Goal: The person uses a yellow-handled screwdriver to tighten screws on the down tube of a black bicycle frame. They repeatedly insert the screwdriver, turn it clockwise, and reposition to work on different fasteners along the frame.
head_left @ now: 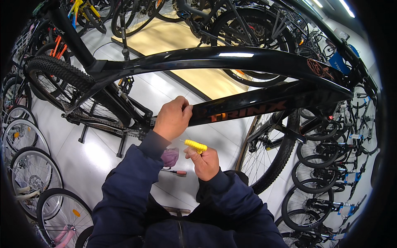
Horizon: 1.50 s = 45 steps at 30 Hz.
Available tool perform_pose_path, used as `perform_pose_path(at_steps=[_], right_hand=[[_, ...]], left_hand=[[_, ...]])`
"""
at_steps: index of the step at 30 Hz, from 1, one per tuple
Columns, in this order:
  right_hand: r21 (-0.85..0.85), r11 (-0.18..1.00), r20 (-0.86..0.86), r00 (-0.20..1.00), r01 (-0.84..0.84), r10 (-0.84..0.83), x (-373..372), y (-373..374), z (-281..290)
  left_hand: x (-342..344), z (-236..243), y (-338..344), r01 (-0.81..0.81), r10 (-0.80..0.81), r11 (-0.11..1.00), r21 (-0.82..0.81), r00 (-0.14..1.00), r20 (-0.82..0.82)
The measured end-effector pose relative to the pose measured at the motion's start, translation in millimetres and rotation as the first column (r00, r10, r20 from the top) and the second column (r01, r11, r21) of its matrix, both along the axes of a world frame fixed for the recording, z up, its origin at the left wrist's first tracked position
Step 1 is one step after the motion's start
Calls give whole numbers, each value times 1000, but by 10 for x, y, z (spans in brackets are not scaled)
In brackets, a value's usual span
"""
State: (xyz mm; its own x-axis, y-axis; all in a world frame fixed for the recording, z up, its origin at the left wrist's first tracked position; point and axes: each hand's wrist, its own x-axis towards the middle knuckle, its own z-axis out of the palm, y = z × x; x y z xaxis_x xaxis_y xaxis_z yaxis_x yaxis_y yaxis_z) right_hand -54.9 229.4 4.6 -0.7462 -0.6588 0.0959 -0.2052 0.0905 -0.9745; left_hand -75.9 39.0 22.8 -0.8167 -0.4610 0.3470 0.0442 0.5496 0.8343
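A black bicycle frame (244, 108) spans the view in front of me, with its rear wheel at left and front wheel at right. At the lower end of its thick down tube is my left hand (173, 119), fingers curled and thumb pressed in against them. Whatever those fingers hold is hidden. Lower and to the right, my right hand (204, 164) grips a yellow-handled tool (195, 145). Its thin metal tip points left, apart from the bicycle. The chain and crank area (138, 128) lies just left of my left hand.
Below my hands are a purple cloth (170, 157) and a red-handled tool (178, 172) on the tiled floor. Beyond the frame lies a light wooden platform (165, 38). Bicycles crowd the back, rows of wheels (312, 173) stand at right, and more wheels (35, 177) at left.
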Motion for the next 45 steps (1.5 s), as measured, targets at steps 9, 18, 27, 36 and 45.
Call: perform_pose_path(at_steps=[9,18,27,36,45], right_hand=[[30,1000,-7,1000,-4,4,-22,-5,17],[26,1000,-9,1000,2,-2,-17,-17,-34],[92,995,-22,999,42,-40,-27,-26,-51],[723,679,-471,626,-130,622,-269,-115,-948],[802,594,-125,956,-60,265,106,-594,-1908]], left_hand=[[140,104,-302,287,-324,926,246,937,127],[40,-39,-153,148,-134,970,-190,987,85],[14,-80,-100,60,-60,992,-110,998,9],[102,100,-246,254,-271,957,144,955,119],[89,73,-224,247,-236,964,-95,965,110]])
